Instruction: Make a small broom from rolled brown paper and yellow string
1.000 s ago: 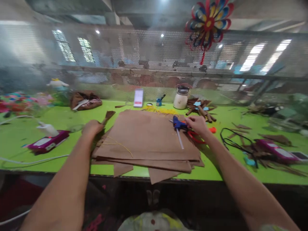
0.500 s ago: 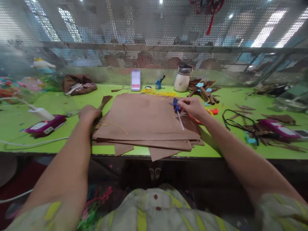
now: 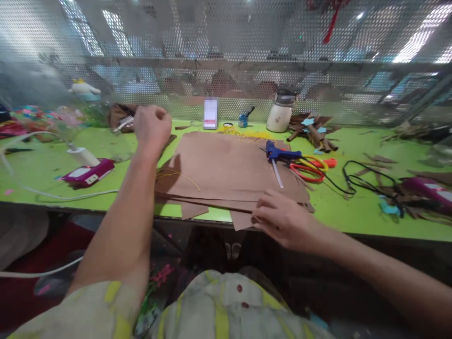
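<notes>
The person's right hand [image 3: 282, 221] rests its fingers on the near edge of a stack of large brown paper sheets [image 3: 226, 169] at the front edge of the green tabletop [image 3: 45, 181]; whether it pinches one cannot be told. The left hand [image 3: 152, 126], curled in a fist, hovers above the stack's far left corner. Seemingly a sheet is being picked; freeing it needs a firm pinch.
</notes>
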Demonstrator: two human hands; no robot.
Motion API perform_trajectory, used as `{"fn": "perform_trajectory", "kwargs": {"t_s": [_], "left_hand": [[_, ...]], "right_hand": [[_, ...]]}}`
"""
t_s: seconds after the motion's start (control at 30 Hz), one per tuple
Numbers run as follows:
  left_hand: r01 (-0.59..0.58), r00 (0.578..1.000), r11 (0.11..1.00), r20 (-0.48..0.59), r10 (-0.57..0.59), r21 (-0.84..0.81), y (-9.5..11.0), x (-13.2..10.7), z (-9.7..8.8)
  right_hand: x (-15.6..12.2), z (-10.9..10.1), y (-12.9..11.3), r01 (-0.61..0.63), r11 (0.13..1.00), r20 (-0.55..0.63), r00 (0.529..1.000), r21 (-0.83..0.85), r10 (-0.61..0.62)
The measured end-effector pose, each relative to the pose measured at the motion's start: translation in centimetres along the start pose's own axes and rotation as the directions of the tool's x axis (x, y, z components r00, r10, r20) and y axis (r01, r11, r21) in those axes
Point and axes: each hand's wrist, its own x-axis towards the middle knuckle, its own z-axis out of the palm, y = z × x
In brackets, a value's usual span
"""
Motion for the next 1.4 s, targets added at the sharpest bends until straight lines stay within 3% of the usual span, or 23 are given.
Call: {"fn": "perform_trajectory", "kwargs": {"t_s": [0.03,0.1,0.17,0.23,0.27,0.3,0.37,0.43,0.47,0.53,0.67,0.7,0.77,0.87,1.0,1.17,1.4], "left_hand": [[-0.019,0.998,0.999,-0.054,0.018,-0.03,1.6,-0.2,0.0],[-0.129,0.992,0.981,-0.021,0.127,-0.145,4.6,-1.0,0.4],[-0.206,0.964,0.935,0.103,0.244,-0.287,7.2,-2.3,1.3],[-0.257,0.89,0.881,0.257,0.376,-0.398,9.2,-3.9,2.3],[-0.279,0.83,0.852,0.335,0.446,-0.442,9.9,-4.6,2.8],[-0.3,0.74,0.82,0.423,0.523,-0.488,10.5,-5.3,3.2],[-0.338,0.509,0.739,0.548,0.664,-0.583,11.2,-6.3,4.1],[-0.376,0.29,0.671,0.606,0.74,-0.639,11.4,-6.9,4.7],[-0.398,0.216,0.649,0.621,0.753,-0.649,11.4,-7.2,4.9],[-0.454,0.148,0.626,0.639,0.755,-0.634,11.1,-7.7,4.9],[-0.58,0.149,0.581,0.626,0.765,-0.571,10.2,-9.1,4.3],[-0.597,0.165,0.576,0.618,0.769,-0.558,9.9,-9.5,4.1],[-0.615,0.188,0.575,0.608,0.771,-0.539,9.4,-10.0,3.7],[-0.616,0.188,0.557,0.583,0.791,-0.557,9.0,-10.3,3.5],[-0.605,0.208,0.559,0.565,0.798,-0.567,8.9,-10.2,3.5],[-0.589,0.294,0.605,0.555,0.778,-0.536,8.7,-10.3,4.0],[-0.631,0.328,0.598,0.529,0.783,-0.494,8.8,-10.6,4.8]], "right_hand": [[0.1,0.7,-0.7,0.008,0.999,-0.021,1.0,-0.053,-0.009],[0.3,2.0,-1.9,-0.019,0.991,-0.081,0.997,-0.13,0.009],[0.4,3.2,-2.5,-0.044,0.988,-0.131,0.991,-0.149,0.024],[0.2,4.0,-2.6,-0.043,0.993,-0.167,0.986,-0.114,0.023],[0.1,4.2,-2.6,-0.038,0.996,-0.19,0.982,-0.087,0.021],[-0.1,4.4,-2.5,-0.034,0.998,-0.221,0.975,-0.059,0.02],[-0.6,4.6,-2.3,-0.046,0.999,-0.293,0.955,-0.019,0.039],[-1.1,4.8,-2.1,-0.084,0.996,-0.356,0.931,-0.005,0.076],[-1.4,4.8,-2.1,-0.104,0.995,-0.37,0.924,-0.002,0.096],[-1.9,4.9,-2.1,-0.141,0.99,-0.368,0.921,0.0,0.131],[-2.3,4.9,-2.8,-0.177,0.984,-0.318,0.935,-0.031,0.158],[-2.2,4.9,-3.1,-0.192,0.98,-0.305,0.937,-0.046,0.169],[-1.8,4.9,-3.5,-0.23,0.97,-0.299,0.933,-0.074,0.199],[-1.0,5.3,-3.7,-0.257,0.963,-0.329,0.919,-0.081,0.218],[-0.6,6.1,-3.6,-0.252,0.966,-0.417,0.885,-0.054,0.208],[-1.0,6.8,-3.2,-0.259,0.966,-0.506,0.836,-0.018,0.214],[-2.4,7.2,-2.8,-0.208,0.977,-0.61,0.769,0.048,0.193]]}}
